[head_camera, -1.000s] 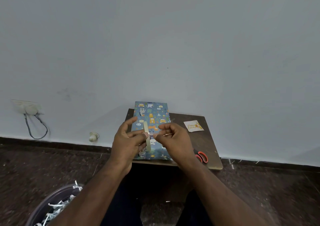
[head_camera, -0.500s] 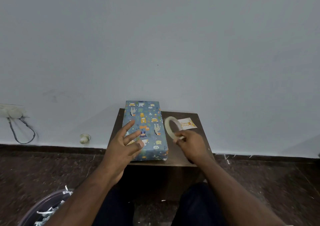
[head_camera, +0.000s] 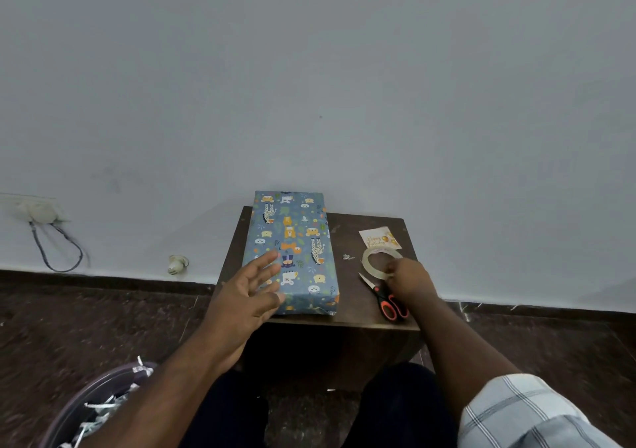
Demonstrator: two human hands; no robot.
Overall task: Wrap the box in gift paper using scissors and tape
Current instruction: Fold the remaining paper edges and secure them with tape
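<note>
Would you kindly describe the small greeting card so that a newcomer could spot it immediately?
Start at the small dark brown wooden table against the grey wall. On its far right part, beyond the clear ring-shaped roll of tape, lies the small white square greeting card. It alone is flat paper with gold lettering and balloons.

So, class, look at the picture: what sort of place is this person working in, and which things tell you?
Probably a plain room at home, not a workshop: a small dark wooden table set against a bare pale wall, a wall socket with a looped cable, and a dark speckled stone floor.
</note>
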